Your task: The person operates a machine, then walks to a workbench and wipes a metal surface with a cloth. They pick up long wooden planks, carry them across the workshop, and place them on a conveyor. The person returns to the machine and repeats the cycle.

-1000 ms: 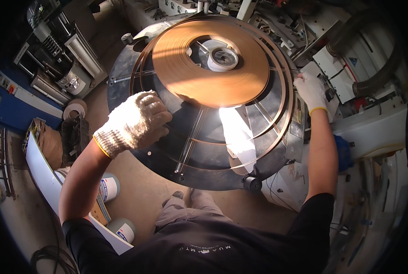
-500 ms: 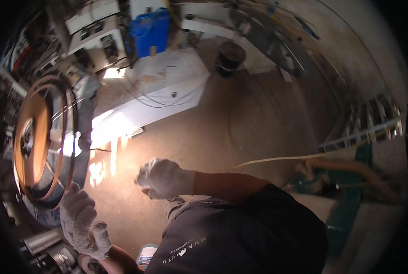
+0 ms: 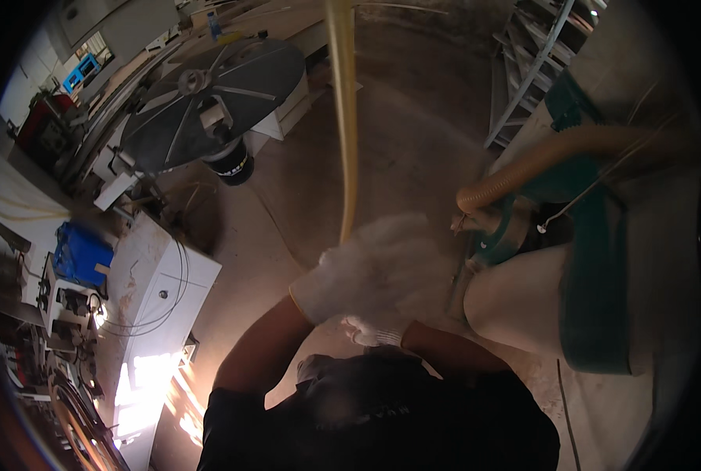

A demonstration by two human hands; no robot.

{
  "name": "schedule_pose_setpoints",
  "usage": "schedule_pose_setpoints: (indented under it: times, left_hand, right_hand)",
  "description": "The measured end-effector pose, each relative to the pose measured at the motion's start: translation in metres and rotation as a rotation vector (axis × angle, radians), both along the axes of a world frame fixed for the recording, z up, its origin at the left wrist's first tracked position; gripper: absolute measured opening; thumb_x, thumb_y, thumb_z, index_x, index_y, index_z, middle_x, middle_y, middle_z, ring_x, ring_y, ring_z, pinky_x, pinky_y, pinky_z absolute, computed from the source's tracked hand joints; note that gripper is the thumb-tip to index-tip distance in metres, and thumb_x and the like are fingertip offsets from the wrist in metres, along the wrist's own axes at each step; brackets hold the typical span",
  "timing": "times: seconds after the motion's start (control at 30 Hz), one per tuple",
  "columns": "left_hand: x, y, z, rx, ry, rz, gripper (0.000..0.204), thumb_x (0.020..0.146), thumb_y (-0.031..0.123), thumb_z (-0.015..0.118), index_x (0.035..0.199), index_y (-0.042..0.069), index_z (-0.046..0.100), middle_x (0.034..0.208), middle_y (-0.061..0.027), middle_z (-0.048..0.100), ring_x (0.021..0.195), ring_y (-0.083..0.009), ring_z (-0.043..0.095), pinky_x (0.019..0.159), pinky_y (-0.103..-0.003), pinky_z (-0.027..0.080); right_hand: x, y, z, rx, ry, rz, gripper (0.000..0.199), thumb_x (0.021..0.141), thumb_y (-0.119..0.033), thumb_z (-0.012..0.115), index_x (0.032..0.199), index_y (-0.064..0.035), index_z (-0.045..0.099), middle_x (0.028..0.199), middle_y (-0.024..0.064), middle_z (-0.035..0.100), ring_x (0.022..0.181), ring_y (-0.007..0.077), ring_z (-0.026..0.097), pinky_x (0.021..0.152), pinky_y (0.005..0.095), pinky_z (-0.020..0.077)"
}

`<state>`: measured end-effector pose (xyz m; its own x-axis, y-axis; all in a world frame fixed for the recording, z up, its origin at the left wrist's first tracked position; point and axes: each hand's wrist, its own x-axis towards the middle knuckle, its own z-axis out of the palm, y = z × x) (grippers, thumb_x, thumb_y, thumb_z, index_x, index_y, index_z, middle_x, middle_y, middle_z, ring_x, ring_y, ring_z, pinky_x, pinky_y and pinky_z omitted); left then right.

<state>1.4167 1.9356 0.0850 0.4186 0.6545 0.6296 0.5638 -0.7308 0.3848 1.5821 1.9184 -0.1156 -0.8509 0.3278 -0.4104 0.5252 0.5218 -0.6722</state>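
Strip (image 3: 343, 118): the long yellow band now runs from the top edge down into your gloved hands, where earlier they lay on the coiled disc.
Left hand (image 3: 366, 271): blurred, apparently wrapped around the strip's lower end.
Right hand (image 3: 378, 331): tucked beneath; you cannot tell its finger state.
Green machine (image 3: 594, 259): just right, hose attached.

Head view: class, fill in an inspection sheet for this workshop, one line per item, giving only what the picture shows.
Surface: dusty tan floor, bright sun patch at lower left.
Job's things: thin yellow strip runs from the top edge down to the gloved hands.
Clutter: blue box on the white cabinet; small parts beside it.
Grippers: left hand in a white glove, blurred, at the strip's lower end; right hand gloved, below it, mostly hidden.
Cables: thin wires looped over the cabinet.
Surroundings: round dark spoked table, green machine with tan ribbed hose, metal rack.
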Motion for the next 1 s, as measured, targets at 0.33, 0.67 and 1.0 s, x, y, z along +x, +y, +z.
schedule_pose_setpoints:
  times: [0.33,0.67,1.0]
  left_hand:
    - [-0.221,0.148,-0.004,-0.245,-0.449,1.124,0.028,0.105,0.013,0.067,0.127,-0.003,0.073,0.112,-0.0099,0.076,0.101,-0.0162,0.072,0.089,-0.032,0.057]
    - [-0.053,0.519,-0.134,-1.015,0.18,0.195,0.034,0.099,0.03,0.066,0.124,0.007,0.074,0.121,-0.0208,0.074,0.114,-0.04,0.071,0.098,-0.051,0.057]
    - [-0.038,0.935,-0.214,-1.267,0.387,0.36,0.045,0.098,0.042,0.058,0.123,0.009,0.075,0.125,-0.0225,0.076,0.117,-0.0456,0.071,0.096,-0.055,0.057]
  right_hand:
    - [0.046,0.281,-0.061,0.002,-0.016,-0.095,0.039,0.105,-0.033,0.061,0.127,-0.0035,0.074,0.118,0.0191,0.078,0.11,0.0387,0.074,0.097,0.0468,0.0572]
    - [0.047,0.611,0.004,0.068,-0.234,-0.13,0.036,0.098,-0.033,0.065,0.125,-0.0123,0.077,0.123,0.0151,0.077,0.115,0.0371,0.072,0.097,0.048,0.0585]
    - [0.103,1.016,0.215,0.571,1.551,-0.836,0.035,0.099,-0.034,0.069,0.118,-0.0046,0.074,0.11,0.012,0.073,0.101,0.0304,0.069,0.089,0.0441,0.0532]
